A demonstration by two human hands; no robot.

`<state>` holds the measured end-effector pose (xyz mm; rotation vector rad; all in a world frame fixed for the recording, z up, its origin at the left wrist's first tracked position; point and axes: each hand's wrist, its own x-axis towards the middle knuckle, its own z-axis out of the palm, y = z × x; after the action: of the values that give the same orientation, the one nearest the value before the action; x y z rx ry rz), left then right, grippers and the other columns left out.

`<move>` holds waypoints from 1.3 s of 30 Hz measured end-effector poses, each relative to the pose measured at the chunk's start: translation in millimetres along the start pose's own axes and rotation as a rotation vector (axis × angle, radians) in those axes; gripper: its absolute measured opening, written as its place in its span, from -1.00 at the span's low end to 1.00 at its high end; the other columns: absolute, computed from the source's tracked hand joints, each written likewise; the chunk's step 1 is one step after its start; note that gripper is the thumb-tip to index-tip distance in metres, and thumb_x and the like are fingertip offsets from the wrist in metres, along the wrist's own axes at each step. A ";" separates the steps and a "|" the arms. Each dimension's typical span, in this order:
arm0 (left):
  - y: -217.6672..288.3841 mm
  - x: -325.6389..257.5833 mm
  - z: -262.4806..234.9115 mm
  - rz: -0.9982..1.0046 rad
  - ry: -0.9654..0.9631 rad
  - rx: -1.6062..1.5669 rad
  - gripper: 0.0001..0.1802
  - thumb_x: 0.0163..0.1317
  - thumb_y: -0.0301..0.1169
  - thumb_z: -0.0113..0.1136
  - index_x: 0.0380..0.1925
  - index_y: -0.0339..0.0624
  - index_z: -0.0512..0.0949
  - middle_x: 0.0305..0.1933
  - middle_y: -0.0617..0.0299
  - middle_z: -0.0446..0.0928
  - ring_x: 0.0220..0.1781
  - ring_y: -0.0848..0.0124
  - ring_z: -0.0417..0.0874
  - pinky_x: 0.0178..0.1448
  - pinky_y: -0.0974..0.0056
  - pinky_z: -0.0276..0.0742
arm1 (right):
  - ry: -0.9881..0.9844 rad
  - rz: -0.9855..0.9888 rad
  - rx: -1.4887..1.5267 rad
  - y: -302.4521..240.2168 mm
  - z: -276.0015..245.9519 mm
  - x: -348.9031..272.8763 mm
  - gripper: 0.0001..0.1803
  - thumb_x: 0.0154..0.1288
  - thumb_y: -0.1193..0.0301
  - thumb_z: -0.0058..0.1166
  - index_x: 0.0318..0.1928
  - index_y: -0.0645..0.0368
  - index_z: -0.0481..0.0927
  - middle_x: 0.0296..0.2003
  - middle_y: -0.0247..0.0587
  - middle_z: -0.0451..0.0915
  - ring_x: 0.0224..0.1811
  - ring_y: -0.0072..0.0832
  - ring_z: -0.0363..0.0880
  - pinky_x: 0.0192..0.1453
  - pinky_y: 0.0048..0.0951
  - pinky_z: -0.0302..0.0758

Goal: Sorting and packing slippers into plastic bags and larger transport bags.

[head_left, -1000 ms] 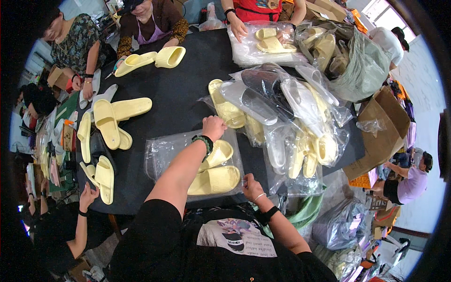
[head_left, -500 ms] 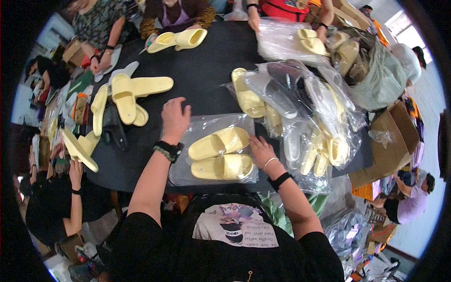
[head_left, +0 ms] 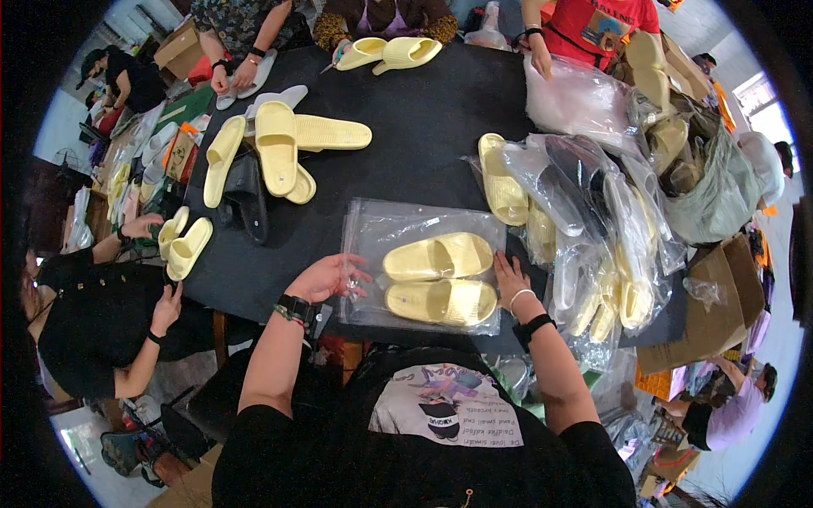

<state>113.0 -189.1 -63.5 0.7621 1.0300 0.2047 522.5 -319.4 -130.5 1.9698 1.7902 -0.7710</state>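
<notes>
A clear plastic bag (head_left: 398, 224) lies flat on the black table (head_left: 432, 118) in front of me, with a pair of pale yellow slippers (head_left: 439, 275) inside it. My left hand (head_left: 329, 277) rests at the bag's left edge, fingers touching the plastic. My right hand (head_left: 510, 281) lies flat against the bag's right edge, next to the slippers' toes. Both wrists wear bands.
A heap of bagged yellow slippers (head_left: 584, 229) fills the table to my right. Loose yellow slippers (head_left: 279, 148) and a black one (head_left: 251, 196) lie at far left. Other people sit around the table; one at my left holds a pair (head_left: 184, 241). Cardboard boxes (head_left: 711, 313) stand to the right.
My left hand has come back from the far side of the bag to its near left edge. The bagged pair now lies squarely before me, my right hand against its right side.
</notes>
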 end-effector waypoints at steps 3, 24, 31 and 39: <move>5.0 14.5 1.2 -0.043 -0.167 0.151 -0.58 0.33 -0.41 0.05 0.18 -0.25 0.37 -0.08 -0.06 0.60 -0.26 0.24 0.70 -0.26 0.35 0.61 | 0.049 -0.029 0.011 1.0 5.9 5.0 0.32 -0.21 0.30 0.47 0.48 -0.01 -0.20 0.52 -0.36 -0.28 0.52 0.02 -0.22 0.37 0.23 0.17; 43.9 143.6 74.6 0.475 -0.755 1.958 -0.17 0.00 0.08 0.31 0.24 -0.07 0.33 0.33 -0.05 0.22 0.37 -0.02 0.21 0.41 -0.02 0.18 | -0.010 0.038 0.033 -10.2 -9.7 1.9 -0.15 0.28 0.45 -0.04 0.49 -0.04 -0.17 0.52 -0.41 -0.33 0.54 -0.07 -0.20 0.42 0.15 0.13; 2.8 125.4 123.1 0.814 -0.195 1.531 -0.31 -0.15 0.00 0.35 -0.06 -0.24 0.55 0.11 -0.07 0.38 0.26 -0.02 0.29 0.32 -0.13 0.14 | -0.007 0.042 0.031 -8.9 -6.7 1.7 -0.23 0.34 0.46 -0.15 0.49 0.00 -0.15 0.52 -0.42 -0.33 0.54 -0.11 -0.22 0.43 0.14 0.11; -35.0 146.1 123.9 0.828 0.077 1.550 -0.67 -0.21 -0.19 0.31 -0.49 -0.20 0.69 0.03 -0.01 0.45 0.24 0.00 0.31 0.23 -0.10 0.21 | 0.041 0.061 0.022 -14.9 -11.3 -2.5 -0.15 0.27 0.47 -0.04 0.49 0.01 -0.16 0.52 -0.40 -0.32 0.54 -0.12 -0.19 0.42 0.07 0.17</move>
<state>285.6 -201.5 -152.5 2.5993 0.7447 0.0996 509.4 -312.7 -118.7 2.0584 1.7433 -0.7389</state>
